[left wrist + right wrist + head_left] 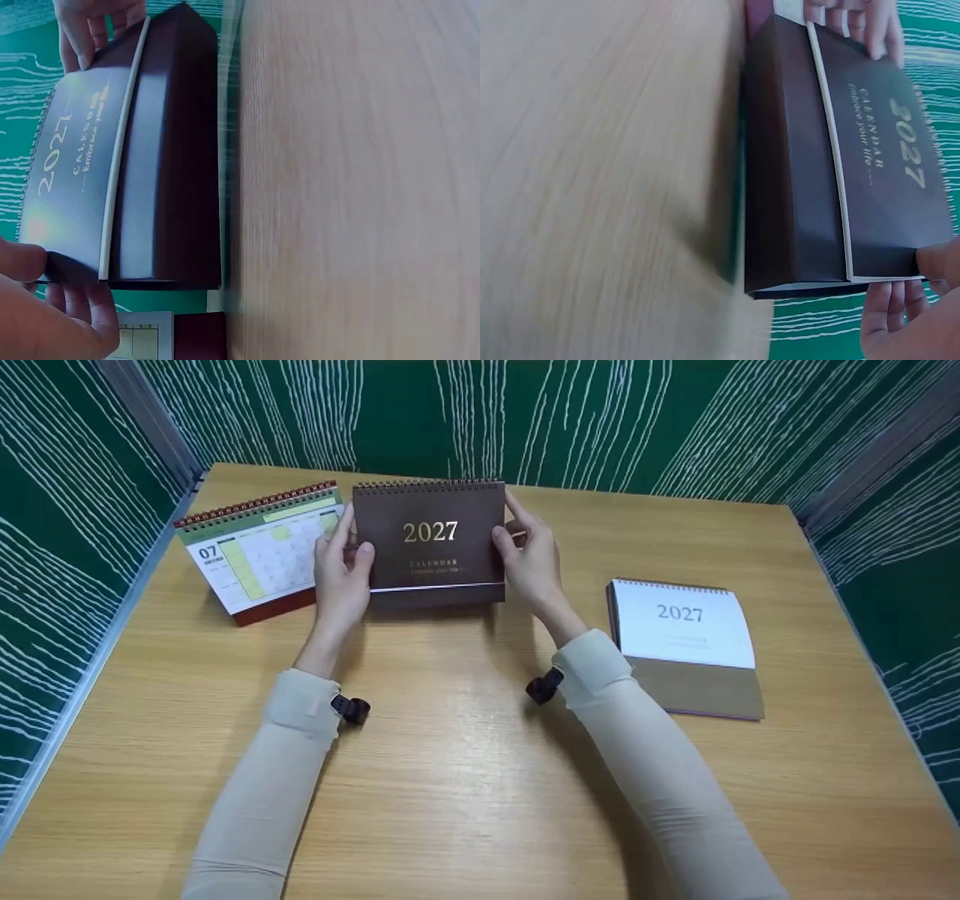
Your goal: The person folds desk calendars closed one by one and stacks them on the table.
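Note:
Both hands hold a dark brown spiral-bound desk calendar (427, 510) by its two short sides, near the back of the table. Gold lettering on its cover reads 2027, and its wire rings run along the top. The left hand (341, 574) grips the left edge, thumb on the cover and fingers behind. On the opposite edge the right hand (534, 555) pinches the calendar the same way. The left wrist view shows the calendar's folded stand base (187, 165) tilted toward the camera, above the tabletop.
A green and white desk calendar (277, 555) marked 07 stands at the left, partly behind the left hand. A white 2027 calendar (682, 622) with a tan base sits at the right, beside the right forearm. Green, white-streaked panels (405, 420) surround the wooden table (450, 780).

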A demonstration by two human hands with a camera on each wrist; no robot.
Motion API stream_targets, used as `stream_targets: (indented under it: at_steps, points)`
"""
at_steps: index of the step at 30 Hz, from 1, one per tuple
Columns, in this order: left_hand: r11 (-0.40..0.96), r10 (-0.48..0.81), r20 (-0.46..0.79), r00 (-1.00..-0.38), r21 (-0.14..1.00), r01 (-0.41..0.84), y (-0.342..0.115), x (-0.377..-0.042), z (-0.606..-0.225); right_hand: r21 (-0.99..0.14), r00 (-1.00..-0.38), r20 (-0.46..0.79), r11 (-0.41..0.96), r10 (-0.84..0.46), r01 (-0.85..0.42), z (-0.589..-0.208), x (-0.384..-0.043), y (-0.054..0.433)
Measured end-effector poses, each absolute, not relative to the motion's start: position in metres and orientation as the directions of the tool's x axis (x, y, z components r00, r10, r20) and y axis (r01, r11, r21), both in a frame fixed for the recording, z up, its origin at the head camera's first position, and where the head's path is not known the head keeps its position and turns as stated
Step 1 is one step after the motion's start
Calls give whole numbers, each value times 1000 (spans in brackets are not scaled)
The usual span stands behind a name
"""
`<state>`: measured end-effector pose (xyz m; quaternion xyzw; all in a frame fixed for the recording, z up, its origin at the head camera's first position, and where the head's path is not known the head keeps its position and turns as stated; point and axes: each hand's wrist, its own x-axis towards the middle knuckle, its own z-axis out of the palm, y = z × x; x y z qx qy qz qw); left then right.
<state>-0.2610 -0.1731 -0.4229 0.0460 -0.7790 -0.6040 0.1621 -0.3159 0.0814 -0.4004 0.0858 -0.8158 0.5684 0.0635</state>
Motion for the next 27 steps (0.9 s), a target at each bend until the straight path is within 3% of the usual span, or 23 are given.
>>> stream_targets:
  at_steps: [20,27]
  points:
    - [93,-96,66,-993,994,57,-142,-252,-413,-934,-990,117,329,-84,-138,-387,-271,146]
    - [113,-57,30,-998,993,24,-132,-248,-415,-933,-991,97,337,-92,-123,-392,-266,161]
